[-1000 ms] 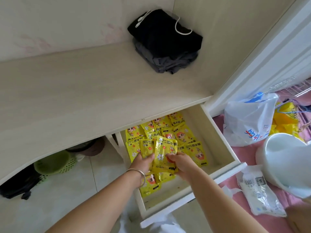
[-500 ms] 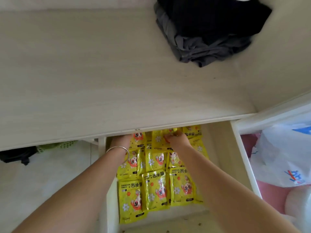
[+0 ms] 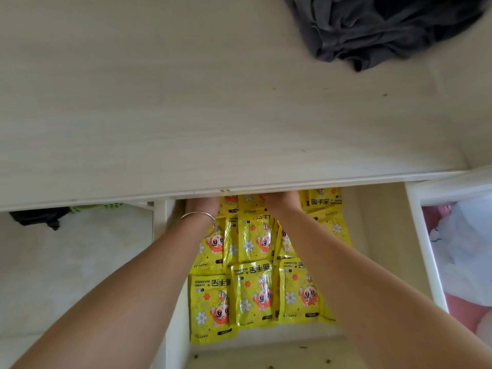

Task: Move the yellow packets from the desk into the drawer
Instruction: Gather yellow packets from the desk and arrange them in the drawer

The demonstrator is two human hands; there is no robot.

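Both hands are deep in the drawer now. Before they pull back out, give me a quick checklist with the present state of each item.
1. Desktop free of yellow packets: ok in the visible part of the pale wooden desk; only the dark grey cloth bundle shows.
2. Yellow hand-warmer packets lie inside the white open drawer: ok.
3. Left hand holding nothing: cannot tell, fingers hidden under the desk edge.
4. Right hand holding nothing: cannot tell, same reason.
5. No packet overhanging the drawer's walls: ok where visible.
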